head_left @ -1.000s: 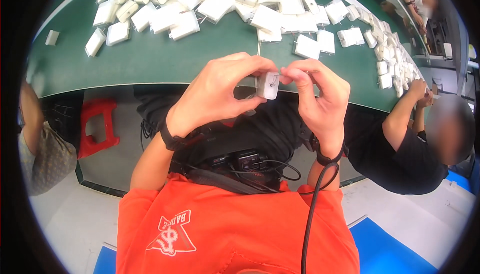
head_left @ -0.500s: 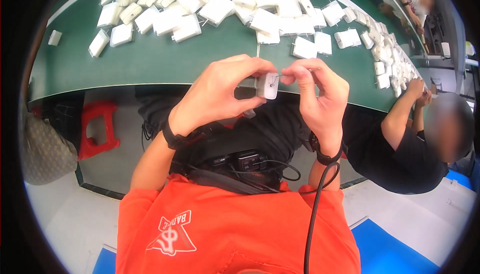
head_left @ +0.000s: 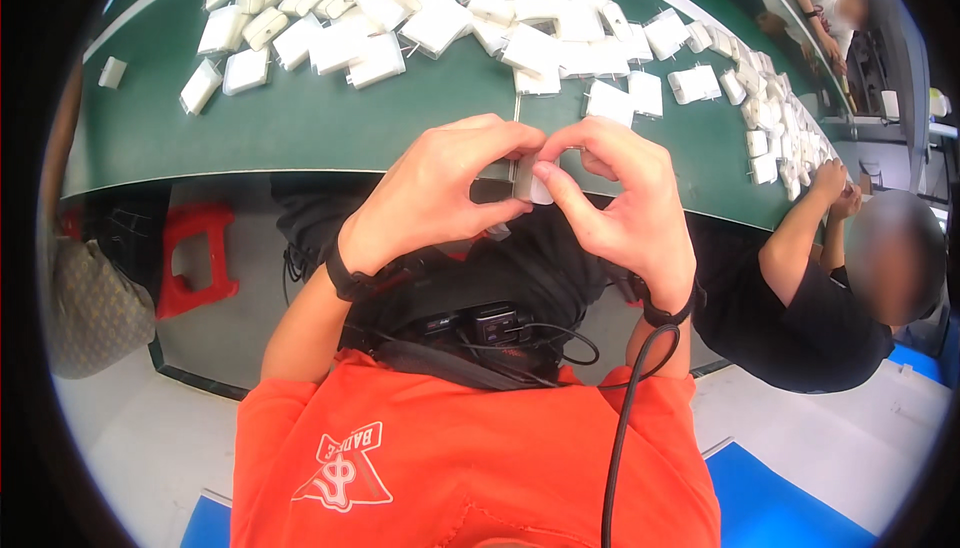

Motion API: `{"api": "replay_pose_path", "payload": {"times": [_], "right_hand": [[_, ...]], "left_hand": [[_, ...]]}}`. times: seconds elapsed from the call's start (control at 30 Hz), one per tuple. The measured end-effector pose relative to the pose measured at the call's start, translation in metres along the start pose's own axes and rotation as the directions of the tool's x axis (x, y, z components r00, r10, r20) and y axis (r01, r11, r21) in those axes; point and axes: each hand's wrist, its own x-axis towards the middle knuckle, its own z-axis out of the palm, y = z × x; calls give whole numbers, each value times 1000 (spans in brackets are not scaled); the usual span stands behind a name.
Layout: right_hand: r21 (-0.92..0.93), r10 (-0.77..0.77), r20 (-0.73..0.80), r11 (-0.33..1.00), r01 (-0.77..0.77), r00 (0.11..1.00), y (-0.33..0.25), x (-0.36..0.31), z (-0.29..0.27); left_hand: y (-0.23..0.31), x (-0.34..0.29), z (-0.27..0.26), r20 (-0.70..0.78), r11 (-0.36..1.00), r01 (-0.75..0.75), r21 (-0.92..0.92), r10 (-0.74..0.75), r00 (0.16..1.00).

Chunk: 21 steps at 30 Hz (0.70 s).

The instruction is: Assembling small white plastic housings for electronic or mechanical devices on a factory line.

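Note:
Just beyond the near edge of the table, my left hand [head_left: 432, 185] pinches a small white block-shaped plastic casing [head_left: 526, 180] between thumb and fingers. It looks like a power adapter housing. My right hand [head_left: 628, 188] is closed at the casing's right end, its thumb and forefinger pressed against that face. These fingers cover most of the end, so the thin wires there are hidden. Many similar white casings [head_left: 430, 23] lie heaped on the green table [head_left: 330, 128] ahead, some with metal pins sticking out.
A second pile of casings [head_left: 770, 113] runs along the right side. There a person in black [head_left: 790, 298] works with both hands; another person [head_left: 825, 13] is farther back. A red stool [head_left: 195, 258] stands at left. A black cable [head_left: 625, 448] hangs by my right wrist.
My right hand has moved left onto the casing's end, thumb now against the face where thin wires showed before. My left hand keeps its hold, almost unmoved.

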Motion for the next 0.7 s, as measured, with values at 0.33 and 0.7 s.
{"api": "replay_pose_path", "payload": {"times": [0.33,0.7], "right_hand": [[188,300,185,924,-333,936,12,10,-4],[479,339,129,802,-358,932,29,-1,18]], "left_hand": [[3,-1,-1,27,993,112,-21,-111,993],[3,-3,-2,30,990,137,-44,-136,990]]}}
